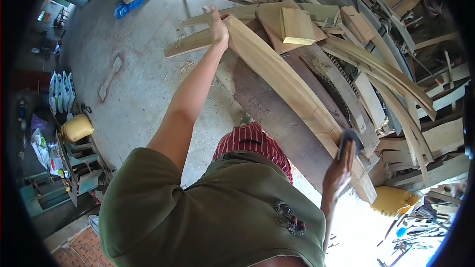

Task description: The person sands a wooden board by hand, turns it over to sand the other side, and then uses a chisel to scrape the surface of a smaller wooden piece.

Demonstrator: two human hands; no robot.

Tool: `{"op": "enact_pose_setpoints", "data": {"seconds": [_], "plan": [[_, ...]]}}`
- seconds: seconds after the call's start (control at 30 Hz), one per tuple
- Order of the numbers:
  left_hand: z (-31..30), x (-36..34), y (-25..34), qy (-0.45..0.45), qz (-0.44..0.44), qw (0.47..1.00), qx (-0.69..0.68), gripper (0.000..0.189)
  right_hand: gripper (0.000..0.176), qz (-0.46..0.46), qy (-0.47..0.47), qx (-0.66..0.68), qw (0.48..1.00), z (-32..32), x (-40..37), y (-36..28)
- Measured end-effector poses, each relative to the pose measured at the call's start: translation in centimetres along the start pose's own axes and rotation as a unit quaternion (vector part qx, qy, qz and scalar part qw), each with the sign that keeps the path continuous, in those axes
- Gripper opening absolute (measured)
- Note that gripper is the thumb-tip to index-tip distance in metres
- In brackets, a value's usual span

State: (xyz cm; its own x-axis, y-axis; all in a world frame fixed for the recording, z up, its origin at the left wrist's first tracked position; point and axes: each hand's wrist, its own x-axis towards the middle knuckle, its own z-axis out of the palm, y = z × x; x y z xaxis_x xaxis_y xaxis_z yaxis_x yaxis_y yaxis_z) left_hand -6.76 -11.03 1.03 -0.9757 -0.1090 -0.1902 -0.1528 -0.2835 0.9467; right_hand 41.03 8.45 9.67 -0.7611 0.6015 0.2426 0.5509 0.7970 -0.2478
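A long pale wooden beam (287, 86) lies slantwise over the dark workbench top (257, 86), from upper left to lower right. My left hand (219, 32) grips its far upper end, thumb up and the other fingers largely hidden. Near the lower end, my right hand (339, 170) holds a dark flat pad (351, 142) against the beam's face, its fingers stretched along the pad. Just beyond the beam, a square wooden block (298, 25) rests on a wider brown board (274, 34).
Long curved wood strips (381, 71) and offcuts pile up on the right, beside a chain (341, 86). A yellow container (393, 201) sits under the beam's lower end. Another yellow jerrycan (77, 128) stands at left. Blue and green bags (133, 0) lie on the concrete floor (143, 64).
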Motion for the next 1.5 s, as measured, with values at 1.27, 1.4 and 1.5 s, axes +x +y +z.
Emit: {"op": "enact_pose_setpoints", "data": {"seconds": [1.27, 1.4, 1.5], "plan": [[-2.1, -3.2, 0.1, -0.096, 0.112, 0.989, -0.02, 0.056, 0.055, -0.399, -0.033, 0.097, 0.911, 12.1, 19.8, -28.8], [-1.4, -3.3, 0.4, 0.018, 0.253, 0.958, 0.138, 0.045, 0.056, -0.376, -0.038, 0.135, 0.916, 12.8, 20.8, -30.2], [-2.5, -2.3, -0.3, -0.071, 0.126, 0.99, 0.005, 0.046, 0.057, -0.403, -0.048, 0.12, 0.906, 10.0, 18.8, -27.0]]}}
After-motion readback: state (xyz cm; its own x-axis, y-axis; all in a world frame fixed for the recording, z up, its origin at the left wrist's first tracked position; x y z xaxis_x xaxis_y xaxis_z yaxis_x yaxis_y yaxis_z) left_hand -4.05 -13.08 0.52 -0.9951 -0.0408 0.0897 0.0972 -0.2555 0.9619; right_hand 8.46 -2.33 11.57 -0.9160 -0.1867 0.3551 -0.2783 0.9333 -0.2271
